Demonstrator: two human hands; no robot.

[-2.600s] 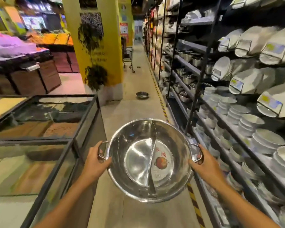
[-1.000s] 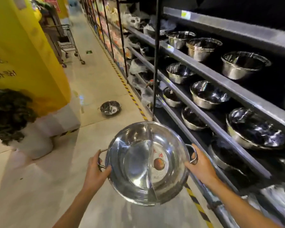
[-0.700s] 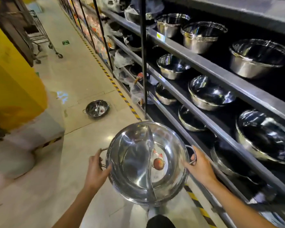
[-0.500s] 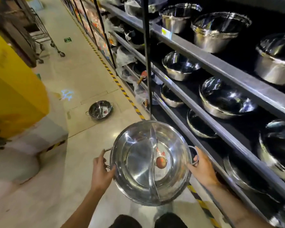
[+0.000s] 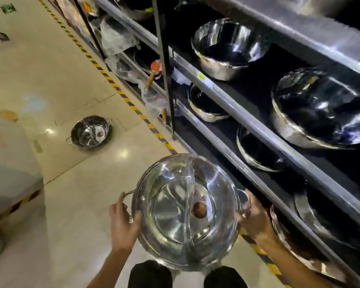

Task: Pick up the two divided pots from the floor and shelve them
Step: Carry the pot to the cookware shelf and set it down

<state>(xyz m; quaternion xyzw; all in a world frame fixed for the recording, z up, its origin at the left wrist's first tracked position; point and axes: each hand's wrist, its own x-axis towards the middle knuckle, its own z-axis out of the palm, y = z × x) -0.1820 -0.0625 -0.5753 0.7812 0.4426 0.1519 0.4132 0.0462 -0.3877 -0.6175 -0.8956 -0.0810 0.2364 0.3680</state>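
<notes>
At the bottom centre of the frame, two dark shoe tips [image 5: 187, 275] stand on the pale tiled floor [image 5: 50, 84]. Directly above them, a large steel divided pot [image 5: 187, 210] is held in the air, open side up, with a curved partition running down its middle and a round sticker on the base of its right half. The left hand [image 5: 123, 223] grips the wire handle at the pot's left rim, fingers curled around it. The right hand [image 5: 256, 217] is wrapped around the handle at the right rim, fingers closed on it. The pot's right edge lies just beside the front of the lowest shelf [image 5: 264, 183].

A yellow-and-black hazard stripe [image 5: 121, 92] runs along the floor from the lower right to the upper left, following the foot of the shelving.

Farther off, left of centre, the second divided pot [image 5: 90, 132] sits upright on the floor, well apart from the held pot and left of the stripe.

On the right side of the frame, the dark shelves hold steel bowls [image 5: 229, 48] and pans on several levels. Motion blur obscures their detail.
</notes>
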